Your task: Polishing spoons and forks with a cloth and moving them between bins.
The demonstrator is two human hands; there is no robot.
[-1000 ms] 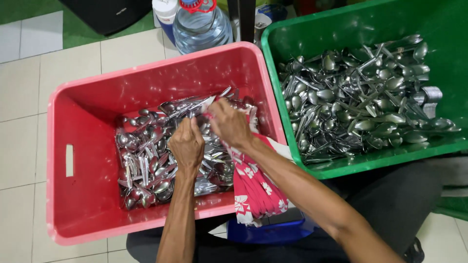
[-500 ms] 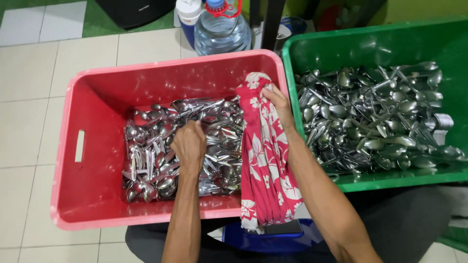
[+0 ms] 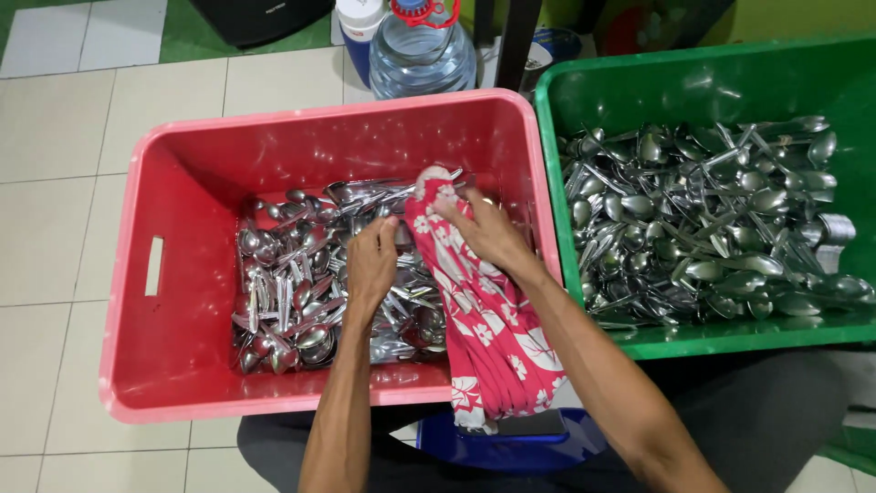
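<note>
while the left hand [image 3: 370,265] is pressing fingers-down into the heap of shiny steel spoons [image 3: 301,283] in the red plastic crate [image 3: 128,365], the right hand [image 3: 484,233] is gripping a soft red floral cloth [image 3: 484,338] trailing over the crate's near rim. wiping looks underway; next, a spoon likely needs gathering into the cloth. dried cutlery is filling the green crate [image 3: 557,173] alongside.

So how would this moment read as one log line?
left hand: in spoons, red crate | right hand: gripping red floral cloth | green crate: cutlery
</note>
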